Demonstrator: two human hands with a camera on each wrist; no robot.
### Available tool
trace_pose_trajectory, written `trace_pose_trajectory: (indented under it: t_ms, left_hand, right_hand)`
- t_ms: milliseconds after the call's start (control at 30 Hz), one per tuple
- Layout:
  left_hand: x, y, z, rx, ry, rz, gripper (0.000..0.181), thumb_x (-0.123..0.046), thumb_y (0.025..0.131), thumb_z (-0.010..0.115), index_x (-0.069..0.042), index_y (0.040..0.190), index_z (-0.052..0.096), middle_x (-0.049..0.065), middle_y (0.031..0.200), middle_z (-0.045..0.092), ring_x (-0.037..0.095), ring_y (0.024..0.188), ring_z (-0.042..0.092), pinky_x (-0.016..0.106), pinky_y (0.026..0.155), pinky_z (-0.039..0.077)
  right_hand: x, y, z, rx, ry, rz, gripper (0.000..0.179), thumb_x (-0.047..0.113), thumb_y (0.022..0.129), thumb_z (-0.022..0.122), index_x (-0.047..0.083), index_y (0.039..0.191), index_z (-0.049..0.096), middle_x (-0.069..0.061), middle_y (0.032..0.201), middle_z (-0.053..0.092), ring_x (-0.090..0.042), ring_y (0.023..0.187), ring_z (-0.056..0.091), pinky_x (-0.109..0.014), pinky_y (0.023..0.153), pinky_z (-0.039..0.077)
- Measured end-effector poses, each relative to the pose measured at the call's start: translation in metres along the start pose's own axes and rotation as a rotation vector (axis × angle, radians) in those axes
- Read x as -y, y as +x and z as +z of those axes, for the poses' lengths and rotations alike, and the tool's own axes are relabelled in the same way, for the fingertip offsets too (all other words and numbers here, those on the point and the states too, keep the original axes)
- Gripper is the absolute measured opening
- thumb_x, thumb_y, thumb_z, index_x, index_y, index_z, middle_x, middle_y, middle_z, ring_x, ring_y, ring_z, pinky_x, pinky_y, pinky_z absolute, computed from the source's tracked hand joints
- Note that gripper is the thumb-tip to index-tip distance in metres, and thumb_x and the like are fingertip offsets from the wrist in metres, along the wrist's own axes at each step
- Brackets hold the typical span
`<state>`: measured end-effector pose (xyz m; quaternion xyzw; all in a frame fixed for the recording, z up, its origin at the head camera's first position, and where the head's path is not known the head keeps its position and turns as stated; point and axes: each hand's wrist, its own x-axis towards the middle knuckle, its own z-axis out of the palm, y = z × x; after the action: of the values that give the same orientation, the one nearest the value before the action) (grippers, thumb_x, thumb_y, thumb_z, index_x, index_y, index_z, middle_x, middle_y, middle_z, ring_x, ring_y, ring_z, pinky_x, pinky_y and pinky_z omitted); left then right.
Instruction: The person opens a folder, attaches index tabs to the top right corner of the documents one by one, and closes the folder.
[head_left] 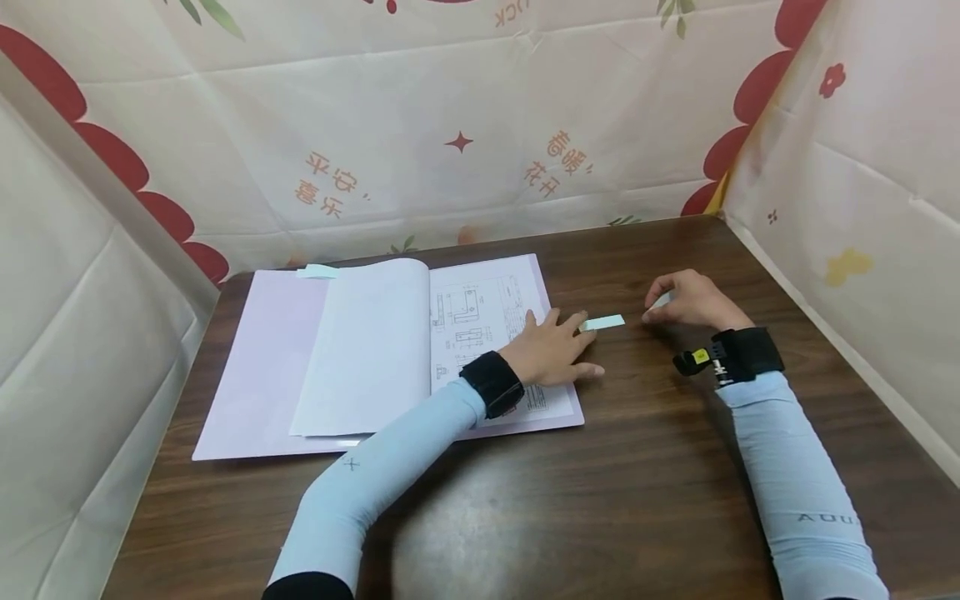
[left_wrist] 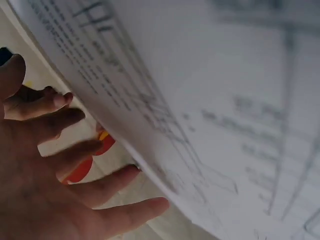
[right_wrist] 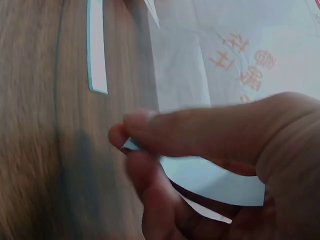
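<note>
My left hand [head_left: 551,348] is spread over the right edge of an open booklet with a pale lilac folder cover [head_left: 262,375]. Its page [head_left: 491,292] bears printed technical drawings. Close to the left fingertips, a narrow pale green strip [head_left: 606,322] juts out over the table; in the right wrist view this strip [right_wrist: 98,45] shows a teal edge. Off to the right, my right hand [head_left: 692,302] pinches a pale blue paper slip [right_wrist: 220,182] between thumb and fingertips. The slip curves back toward the palm, partly hidden by the fingers.
A turned white sheet [head_left: 375,342] covers the booklet's left part. Pale green slips [head_left: 318,272] lie at the folder's top edge. The brown wooden table [head_left: 585,500] is bordered by printed cloth [head_left: 450,192] at the back and sides.
</note>
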<state>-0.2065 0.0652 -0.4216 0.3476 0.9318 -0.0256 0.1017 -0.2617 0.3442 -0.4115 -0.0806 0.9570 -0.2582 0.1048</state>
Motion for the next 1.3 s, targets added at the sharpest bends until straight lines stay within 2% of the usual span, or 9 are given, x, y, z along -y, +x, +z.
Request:
trace_pose_trajectory:
  t_ms: [67,233,433,567,733,867,1033,1133,1300]
  left_hand:
    - [0.004,-0.009,-0.002,-0.026,-0.045,-0.033,0.078,-0.071,0.102,0.037,-0.025,0.165,0.027,0.007,0.172,0.023,0.037,0.154,0.031,0.066,0.121,0.029]
    - [0.015,-0.048,-0.004,-0.088,-0.076,-0.111,0.076,-0.067,0.101,0.046,-0.020,0.160,0.036,0.010,0.159,0.044,0.037,0.138,0.050,0.065,0.112,0.040]
    - [0.019,-0.096,0.002,-0.099,-0.077,-0.173,0.073,-0.065,0.100,0.050,-0.023,0.158,0.041,0.013,0.157,0.046,0.045,0.137,0.048,0.072,0.108,0.039]
    - [0.018,-0.114,0.009,-0.140,-0.080,-0.216,0.071,-0.065,0.099,0.053,-0.022,0.155,0.046,0.016,0.153,0.050,0.048,0.133,0.051,0.073,0.104,0.041]
    - [0.014,-0.118,0.022,-0.134,-0.101,-0.242,0.072,-0.065,0.098,0.053,-0.019,0.154,0.047,0.016,0.148,0.053,0.046,0.128,0.053,0.069,0.100,0.045]
    - [0.012,-0.114,0.032,-0.096,-0.121,-0.242,0.073,-0.067,0.098,0.052,-0.018,0.152,0.048,0.017,0.146,0.053,0.045,0.127,0.053,0.068,0.099,0.047]
    - [0.013,-0.113,0.037,-0.032,-0.118,-0.241,0.073,-0.066,0.098,0.051,-0.019,0.155,0.047,0.018,0.157,0.046,0.045,0.135,0.048,0.067,0.103,0.044]
    - [0.015,-0.113,0.037,-0.019,-0.097,-0.237,0.074,-0.067,0.099,0.049,-0.019,0.156,0.045,0.018,0.160,0.042,0.045,0.138,0.046,0.066,0.105,0.044]
    - [0.015,-0.111,0.034,-0.008,-0.069,-0.231,0.078,-0.070,0.098,0.046,-0.020,0.158,0.043,0.018,0.162,0.040,0.045,0.140,0.045,0.065,0.106,0.044]
  right_hand:
    - [0.006,0.002,0.005,-0.023,0.008,-0.014,0.016,0.020,0.091,0.080,0.007,0.098,0.073,-0.020,0.111,0.067,-0.033,0.096,0.055,-0.041,0.078,0.044]
    - [0.023,0.001,0.014,-0.079,0.054,-0.067,0.007,0.014,0.094,0.075,0.008,0.098,0.076,-0.019,0.109,0.071,-0.034,0.100,0.056,-0.049,0.089,0.045]
    - [0.055,0.008,0.026,-0.076,0.087,-0.134,0.008,0.011,0.097,0.071,0.007,0.103,0.075,-0.017,0.110,0.071,-0.033,0.096,0.061,-0.044,0.082,0.051]
    - [0.077,0.030,0.033,-0.103,0.109,-0.160,0.013,0.009,0.099,0.068,0.006,0.109,0.075,-0.018,0.116,0.072,-0.033,0.102,0.059,-0.044,0.084,0.048]
    - [0.095,0.073,0.042,-0.142,0.282,-0.130,0.016,0.010,0.099,0.067,0.002,0.110,0.076,-0.019,0.110,0.075,-0.026,0.092,0.074,-0.032,0.080,0.058]
    - [0.101,0.105,0.053,-0.085,0.419,-0.048,0.019,0.009,0.098,0.067,-0.001,0.113,0.074,-0.021,0.114,0.072,-0.024,0.090,0.077,-0.031,0.081,0.062]
    - [0.112,0.125,0.065,-0.084,0.450,0.054,0.021,0.012,0.099,0.067,0.002,0.116,0.074,-0.018,0.126,0.067,-0.029,0.101,0.070,-0.039,0.092,0.059]
    - [0.122,0.130,0.067,-0.102,0.493,0.094,0.022,0.013,0.099,0.068,0.002,0.117,0.074,-0.017,0.122,0.069,-0.029,0.101,0.070,-0.036,0.091,0.057]
    - [0.127,0.148,0.073,-0.070,0.501,0.135,0.024,0.012,0.098,0.068,0.000,0.117,0.074,-0.018,0.118,0.069,-0.019,0.086,0.071,-0.022,0.075,0.058]
